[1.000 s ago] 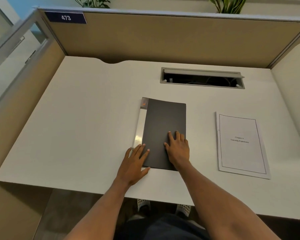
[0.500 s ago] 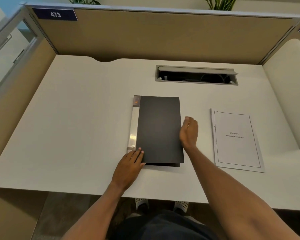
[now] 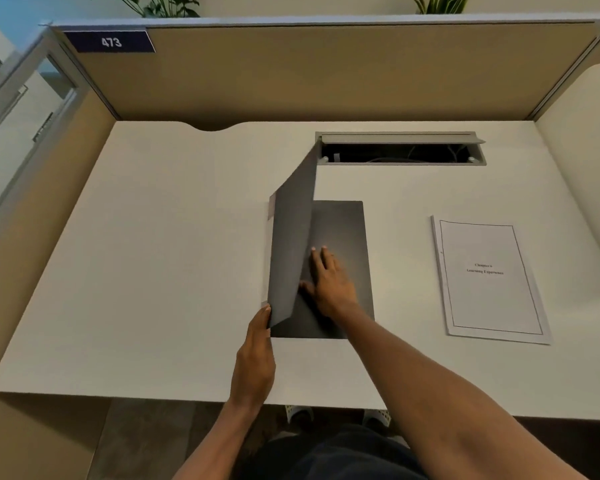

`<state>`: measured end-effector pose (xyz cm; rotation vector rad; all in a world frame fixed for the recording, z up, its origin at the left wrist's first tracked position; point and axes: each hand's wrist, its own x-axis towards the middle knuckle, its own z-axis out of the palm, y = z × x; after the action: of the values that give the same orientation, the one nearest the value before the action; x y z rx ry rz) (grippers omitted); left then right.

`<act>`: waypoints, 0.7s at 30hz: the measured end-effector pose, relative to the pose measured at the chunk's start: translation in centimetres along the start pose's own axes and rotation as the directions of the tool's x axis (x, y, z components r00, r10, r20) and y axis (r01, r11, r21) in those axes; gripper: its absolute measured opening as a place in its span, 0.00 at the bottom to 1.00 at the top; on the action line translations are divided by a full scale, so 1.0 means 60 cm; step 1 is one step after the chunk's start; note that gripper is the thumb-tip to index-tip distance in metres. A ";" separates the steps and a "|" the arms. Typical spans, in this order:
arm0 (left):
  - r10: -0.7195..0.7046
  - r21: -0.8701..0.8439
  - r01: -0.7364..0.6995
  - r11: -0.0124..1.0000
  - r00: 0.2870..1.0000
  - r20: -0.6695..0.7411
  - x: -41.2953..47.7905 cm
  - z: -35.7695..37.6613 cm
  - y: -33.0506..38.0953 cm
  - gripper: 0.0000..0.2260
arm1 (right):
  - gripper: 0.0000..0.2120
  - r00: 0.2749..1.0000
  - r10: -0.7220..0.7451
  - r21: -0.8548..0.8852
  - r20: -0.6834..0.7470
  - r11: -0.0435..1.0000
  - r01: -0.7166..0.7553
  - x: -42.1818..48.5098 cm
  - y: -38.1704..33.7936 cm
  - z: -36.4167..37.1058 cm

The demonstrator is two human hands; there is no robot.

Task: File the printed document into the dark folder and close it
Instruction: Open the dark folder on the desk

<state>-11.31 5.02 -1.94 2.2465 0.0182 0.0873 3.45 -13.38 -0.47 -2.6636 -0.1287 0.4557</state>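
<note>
The dark folder (image 3: 345,233) lies at the middle of the white desk (image 3: 153,271), half open. Its front cover (image 3: 291,244) stands nearly upright, hinged on the left spine. My left hand (image 3: 255,355) grips the folder's lower left corner at the spine. My right hand (image 3: 331,285) lies flat inside on the back panel, fingers apart, thumb against the raised cover. The printed document (image 3: 485,278), a stapled white sheaf with a framed title page, lies flat on the desk to the folder's right, apart from both hands.
A cable slot with a raised grey lid (image 3: 399,150) is cut into the desk behind the folder. Beige partition walls (image 3: 326,74) close off the back and left. A curved white panel (image 3: 582,161) rises on the right.
The folder was shut; its front cover has swung up to the left. My right hand went from the cover's right edge to inside the folder. My left hand stayed at the lower left corner.
</note>
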 end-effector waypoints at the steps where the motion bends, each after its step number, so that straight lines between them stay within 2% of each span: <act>1: -0.050 -0.037 0.050 0.998 0.999 -0.012 -0.001 -0.004 -0.001 0.20 | 0.41 1.000 -0.009 -0.092 0.030 0.996 0.012 0.002 -0.006 0.008; 4: -0.143 -0.103 0.130 0.986 0.980 -0.140 -0.004 -0.012 0.001 0.08 | 0.42 0.995 0.006 -0.266 0.096 0.964 0.020 0.004 -0.012 0.026; 6: -0.231 -0.149 0.199 0.969 0.942 -0.242 -0.001 -0.015 0.002 0.09 | 0.42 0.993 0.021 -0.284 0.117 0.959 0.013 0.006 -0.013 0.029; 11: -0.509 -0.311 0.410 0.857 0.764 -0.396 0.013 -0.030 -0.012 0.04 | 0.43 0.992 0.032 -0.290 0.118 0.957 0.003 0.011 -0.014 0.031; 16: -0.686 -0.562 0.421 0.712 0.589 -0.428 0.034 -0.055 -0.032 0.13 | 0.42 0.993 0.028 -0.284 0.112 0.959 0.005 0.012 -0.009 0.033; 19: -0.795 -0.700 0.401 0.591 0.439 -0.419 0.056 -0.076 -0.047 0.28 | 0.42 0.993 0.026 -0.286 0.112 0.958 0.007 0.012 -0.008 0.034; 21: -0.833 -0.728 0.415 0.545 0.367 -0.414 0.070 -0.090 -0.056 0.38 | 0.42 0.993 0.026 -0.284 0.115 0.959 0.007 0.012 -0.008 0.035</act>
<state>-7.41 11.49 -0.94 1.3429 1.2287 0.5023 3.41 -12.00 -2.24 -2.9177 -0.2331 0.6406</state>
